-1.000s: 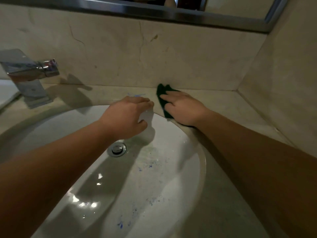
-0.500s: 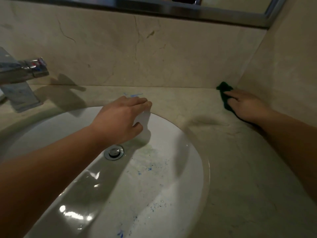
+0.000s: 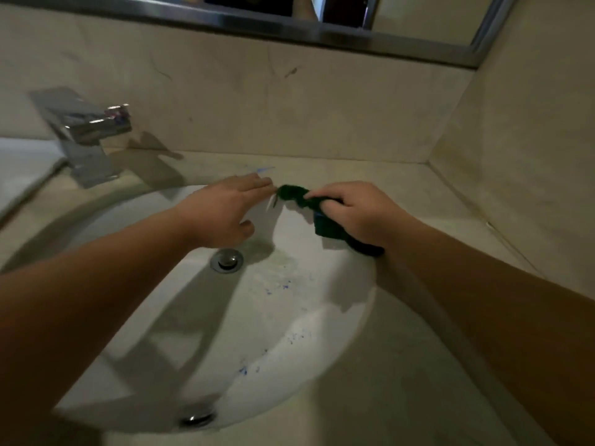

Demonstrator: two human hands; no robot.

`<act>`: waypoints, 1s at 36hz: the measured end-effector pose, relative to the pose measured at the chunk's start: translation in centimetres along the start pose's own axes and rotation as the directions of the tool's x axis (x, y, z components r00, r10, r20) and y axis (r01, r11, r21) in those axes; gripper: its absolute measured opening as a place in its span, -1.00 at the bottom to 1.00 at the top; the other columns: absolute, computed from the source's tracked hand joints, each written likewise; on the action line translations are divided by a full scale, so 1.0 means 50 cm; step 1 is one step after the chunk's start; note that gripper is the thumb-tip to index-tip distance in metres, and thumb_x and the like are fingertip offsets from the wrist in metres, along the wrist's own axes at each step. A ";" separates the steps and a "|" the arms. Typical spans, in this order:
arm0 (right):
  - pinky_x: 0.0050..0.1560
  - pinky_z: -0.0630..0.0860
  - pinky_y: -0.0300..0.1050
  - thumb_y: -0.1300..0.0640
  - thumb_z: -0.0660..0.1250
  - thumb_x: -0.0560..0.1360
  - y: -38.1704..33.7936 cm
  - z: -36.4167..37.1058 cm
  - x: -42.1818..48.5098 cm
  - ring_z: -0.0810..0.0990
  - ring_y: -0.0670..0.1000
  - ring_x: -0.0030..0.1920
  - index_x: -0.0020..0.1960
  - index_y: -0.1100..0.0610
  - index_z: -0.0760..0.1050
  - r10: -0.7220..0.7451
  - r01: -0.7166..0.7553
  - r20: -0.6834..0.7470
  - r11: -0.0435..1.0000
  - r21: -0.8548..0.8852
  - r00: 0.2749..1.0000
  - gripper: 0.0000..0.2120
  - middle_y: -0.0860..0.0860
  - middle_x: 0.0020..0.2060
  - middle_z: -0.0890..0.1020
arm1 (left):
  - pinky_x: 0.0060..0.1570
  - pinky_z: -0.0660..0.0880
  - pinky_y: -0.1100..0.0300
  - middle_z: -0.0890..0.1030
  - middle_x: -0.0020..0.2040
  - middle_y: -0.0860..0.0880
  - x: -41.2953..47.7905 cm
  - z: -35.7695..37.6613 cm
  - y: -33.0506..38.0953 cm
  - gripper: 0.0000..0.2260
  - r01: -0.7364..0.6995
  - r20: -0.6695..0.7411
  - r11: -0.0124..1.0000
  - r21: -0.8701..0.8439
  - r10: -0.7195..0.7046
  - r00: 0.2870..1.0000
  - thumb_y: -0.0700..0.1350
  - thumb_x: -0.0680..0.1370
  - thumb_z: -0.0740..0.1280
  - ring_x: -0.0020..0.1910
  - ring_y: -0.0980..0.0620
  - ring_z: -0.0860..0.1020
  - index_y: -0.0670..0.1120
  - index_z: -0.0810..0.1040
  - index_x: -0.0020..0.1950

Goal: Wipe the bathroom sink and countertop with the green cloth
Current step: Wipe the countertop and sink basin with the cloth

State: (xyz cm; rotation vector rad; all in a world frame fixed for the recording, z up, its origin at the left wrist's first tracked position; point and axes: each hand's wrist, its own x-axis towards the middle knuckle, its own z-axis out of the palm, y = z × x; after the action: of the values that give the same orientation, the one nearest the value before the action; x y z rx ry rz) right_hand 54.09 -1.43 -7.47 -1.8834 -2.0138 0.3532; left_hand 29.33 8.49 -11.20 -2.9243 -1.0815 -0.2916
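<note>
The white oval sink (image 3: 302,342) is set into a beige stone countertop (image 3: 402,194). My right hand (image 3: 357,214) grips the green cloth (image 3: 309,204) over the sink's far right rim; the cloth hangs bunched from my fingers, its tip pointing left. My left hand (image 3: 225,210) hovers flat over the back of the basin, fingers apart, fingertips almost at the cloth's tip. Blue specks dot the basin, and a blue smear (image 3: 260,169) marks the counter behind my left hand.
A chrome faucet (image 3: 87,133) stands at the back left. The drain (image 3: 227,259) sits mid-basin and an overflow hole (image 3: 196,418) at the near wall. Stone walls close the back and right; a framed mirror (image 3: 289,24) hangs above.
My right hand swept the cloth from the sink's rim out to the right back corner, then came back to the rim and lifted the cloth. My left hand stayed over the basin.
</note>
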 end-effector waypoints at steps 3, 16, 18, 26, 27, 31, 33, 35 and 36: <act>-0.19 0.38 -0.25 0.13 0.23 0.67 0.056 -0.061 -0.041 0.57 -0.08 -0.06 0.35 -0.12 0.62 0.071 -0.073 -0.155 0.997 -0.006 0.985 -0.66 -0.16 0.05 0.64 | 0.57 0.21 -0.02 0.26 0.68 -0.09 -0.025 0.009 -0.009 -0.27 -0.069 0.043 0.997 0.031 0.068 0.997 -0.02 0.56 0.41 0.64 -0.13 0.24 -0.03 0.24 0.69; 0.43 0.24 -0.13 0.17 0.11 0.72 0.173 -0.003 0.047 0.39 0.16 0.49 0.55 0.09 0.41 0.256 -0.266 -0.101 0.959 -0.102 0.961 -0.58 0.09 0.52 0.45 | 0.41 0.44 -0.24 0.36 0.60 -0.24 -0.121 0.017 -0.191 -0.34 -0.166 0.079 0.974 0.155 0.155 0.985 0.05 0.42 0.37 0.49 -0.33 0.41 -0.06 0.50 0.54; 0.46 0.21 -0.16 0.16 0.11 0.72 0.153 0.010 0.079 0.34 0.13 0.54 0.59 0.02 0.35 0.222 -0.228 -0.075 0.969 -0.093 0.972 -0.55 0.05 0.58 0.38 | 0.48 0.39 -0.20 0.31 0.62 -0.27 -0.120 0.021 -0.199 -0.29 -0.141 0.060 0.986 0.091 0.136 0.989 0.04 0.41 0.36 0.59 -0.30 0.30 -0.05 0.45 0.58; 0.45 0.25 -0.12 0.09 0.13 0.71 0.081 0.052 0.174 0.33 0.14 0.54 0.65 -0.01 0.24 0.190 -0.193 -0.057 0.980 -0.046 0.980 -0.50 0.09 0.61 0.32 | 0.52 0.37 -0.09 0.23 0.67 -0.21 -0.117 0.025 -0.207 -0.15 -0.031 0.071 0.999 0.038 0.028 0.997 0.20 0.39 0.29 0.62 -0.22 0.28 0.04 0.25 0.69; 0.46 0.26 -0.10 0.09 0.13 0.70 0.070 0.059 0.185 0.33 0.14 0.54 0.63 -0.04 0.28 0.170 -0.174 -0.064 0.983 -0.054 0.983 -0.51 0.08 0.60 0.33 | 0.52 0.37 -0.09 0.23 0.67 -0.21 -0.117 0.025 -0.206 -0.15 -0.027 0.068 0.999 0.036 0.024 0.997 0.20 0.39 0.29 0.61 -0.22 0.28 0.04 0.24 0.69; 0.36 0.34 -0.09 0.09 0.16 0.68 0.011 0.084 0.223 0.40 0.14 0.49 0.59 -0.11 0.35 0.097 -0.100 -0.031 0.992 -0.082 0.995 -0.52 0.04 0.56 0.40 | 0.51 0.37 -0.12 0.26 0.66 -0.23 -0.116 0.027 -0.205 -0.15 -0.028 0.048 0.999 0.028 0.026 0.999 0.15 0.39 0.35 0.61 -0.22 0.29 -0.01 0.26 0.68; 0.20 0.38 -0.12 0.10 0.20 0.66 -0.023 0.096 0.232 0.48 0.13 0.40 0.56 -0.14 0.39 0.042 -0.042 -0.004 0.996 -0.081 0.999 -0.53 0.03 0.51 0.47 | 0.53 0.35 -0.08 0.26 0.66 -0.22 -0.115 0.023 -0.204 -0.14 -0.021 0.049 0.999 0.033 0.020 0.999 0.12 0.40 0.38 0.61 -0.22 0.29 -0.03 0.25 0.69; 0.05 0.43 -0.18 0.12 0.24 0.64 -0.057 0.106 0.231 0.59 0.03 0.19 0.48 -0.16 0.48 -0.026 0.026 0.010 1.000 -0.016 1.000 -0.56 0.00 0.40 0.57 | 0.56 0.31 -0.06 0.22 0.68 -0.19 -0.116 0.019 -0.202 -0.13 -0.002 0.060 1.000 0.024 0.000 0.998 0.13 0.41 0.37 0.62 -0.19 0.26 -0.01 0.21 0.70; -0.07 0.45 -0.22 0.14 0.26 0.62 -0.071 0.108 0.227 0.62 -0.06 0.00 0.43 -0.16 0.53 -0.049 0.049 0.017 0.998 0.029 0.999 -0.58 -0.02 0.30 0.64 | 0.56 0.30 -0.07 0.20 0.69 -0.17 -0.116 0.017 -0.200 -0.13 0.007 0.067 1.000 0.022 -0.009 0.998 0.14 0.42 0.35 0.63 -0.17 0.24 0.00 0.18 0.71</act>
State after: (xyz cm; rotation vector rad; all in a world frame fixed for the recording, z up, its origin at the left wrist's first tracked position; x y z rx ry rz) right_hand 48.03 9.92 -9.86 -1.8167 -2.0513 0.3848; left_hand 18.69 12.46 -13.61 -2.9308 -1.0976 -0.1823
